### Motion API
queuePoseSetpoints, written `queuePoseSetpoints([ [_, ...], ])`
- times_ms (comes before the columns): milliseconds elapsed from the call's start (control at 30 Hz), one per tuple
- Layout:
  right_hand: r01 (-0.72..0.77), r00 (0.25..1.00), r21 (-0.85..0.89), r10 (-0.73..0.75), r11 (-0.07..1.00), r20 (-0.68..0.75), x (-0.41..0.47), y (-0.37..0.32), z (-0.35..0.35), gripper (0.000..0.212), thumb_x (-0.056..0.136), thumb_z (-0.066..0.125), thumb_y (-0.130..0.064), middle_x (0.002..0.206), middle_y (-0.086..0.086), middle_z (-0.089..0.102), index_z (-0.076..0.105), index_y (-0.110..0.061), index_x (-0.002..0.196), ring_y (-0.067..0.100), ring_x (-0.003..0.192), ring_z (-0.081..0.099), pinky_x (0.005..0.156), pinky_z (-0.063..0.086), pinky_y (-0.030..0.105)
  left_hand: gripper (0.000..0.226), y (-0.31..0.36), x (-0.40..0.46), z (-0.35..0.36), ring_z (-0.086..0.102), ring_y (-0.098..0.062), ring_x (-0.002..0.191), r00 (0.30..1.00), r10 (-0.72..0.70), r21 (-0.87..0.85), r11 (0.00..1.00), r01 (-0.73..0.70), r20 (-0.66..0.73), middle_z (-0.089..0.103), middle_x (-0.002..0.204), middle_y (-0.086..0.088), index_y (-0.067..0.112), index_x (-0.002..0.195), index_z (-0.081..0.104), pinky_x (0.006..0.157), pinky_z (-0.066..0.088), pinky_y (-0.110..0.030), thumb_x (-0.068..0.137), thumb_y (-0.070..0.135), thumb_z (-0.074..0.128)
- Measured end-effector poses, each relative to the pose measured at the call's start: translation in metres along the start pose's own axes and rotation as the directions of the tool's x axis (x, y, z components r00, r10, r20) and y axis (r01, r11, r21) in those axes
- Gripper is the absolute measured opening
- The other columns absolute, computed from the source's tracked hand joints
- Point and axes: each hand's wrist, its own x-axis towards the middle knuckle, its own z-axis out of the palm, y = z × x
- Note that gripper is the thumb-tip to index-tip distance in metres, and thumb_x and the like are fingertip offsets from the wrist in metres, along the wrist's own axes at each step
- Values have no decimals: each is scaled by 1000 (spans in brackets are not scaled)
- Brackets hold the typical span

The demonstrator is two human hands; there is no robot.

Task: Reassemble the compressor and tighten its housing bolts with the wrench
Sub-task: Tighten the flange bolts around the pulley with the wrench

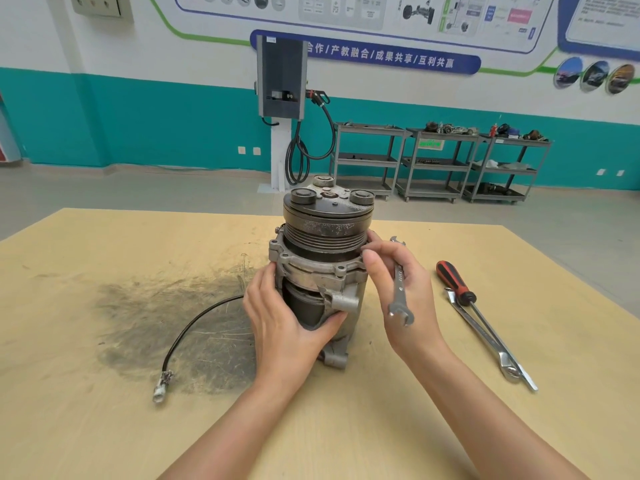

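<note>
From the head camera, the compressor (320,271) stands upright on its end near the middle of the tan worktop (104,427), pulley and clutch plate uppermost. The left hand (280,327) wraps the lower housing, fingers curled round the dark body and thumb pressed on the near side under a cast lug. The right hand (401,289) sits at the housing flange on the right; its thumb and forefinger are pinched together at the flange edge (whether on a bolt cannot be told), while the remaining fingers hold a small open-ended wrench (400,282) against the palm, one head poking up, one down. Stamped marks on its shank are too small to read. A black cable (194,323) with a pale connector trails left. To the right lie a red-and-black screwdriver (457,282) and a larger combination wrench (485,337), crossing. The blue wall banner (367,51) reads "合作/产教融合/成果共享/互利共赢".
</note>
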Motion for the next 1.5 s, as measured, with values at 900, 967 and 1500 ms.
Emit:
queuePoseSetpoints([
  [900, -40, 999, 37, 40, 998, -10, 3, -2, -2, 9, 90, 64, -6, 132, 3, 60, 58, -2, 96, -4, 118, 57, 89, 47, 10, 117, 0, 0, 0, 23, -27, 138, 1000, 3, 6, 1000, -2, -4, 30, 148, -16, 2, 148, 27, 116, 26, -48, 58, 51, 83],
  [967, -37, 999, 27, 37, 999, -5, 2, -1, -2, 10, 90, 65, -8, 131, 0, 61, 59, -3, 96, -5, 118, 57, 89, 46, 10, 118, 0, 0, 0, 24, -28, 138, 1000, 1, 11, 1000, -1, -2, 30, 148, -16, 2, 149, 27, 115, 26, -48, 58, 50, 84],
  [1500, -38, 999, 32, 38, 999, -20, 2, 0, 1, 22, 82, 70, -19, 132, 1, 61, 61, -6, 96, -5, 120, 56, 91, 47, 11, 117, -2, 0, 1, 24, -24, 136, 1000, 13, 4, 1000, -13, -14, 30, 148, -13, 4, 148, 27, 113, 24, -41, 57, 54, 82],
])
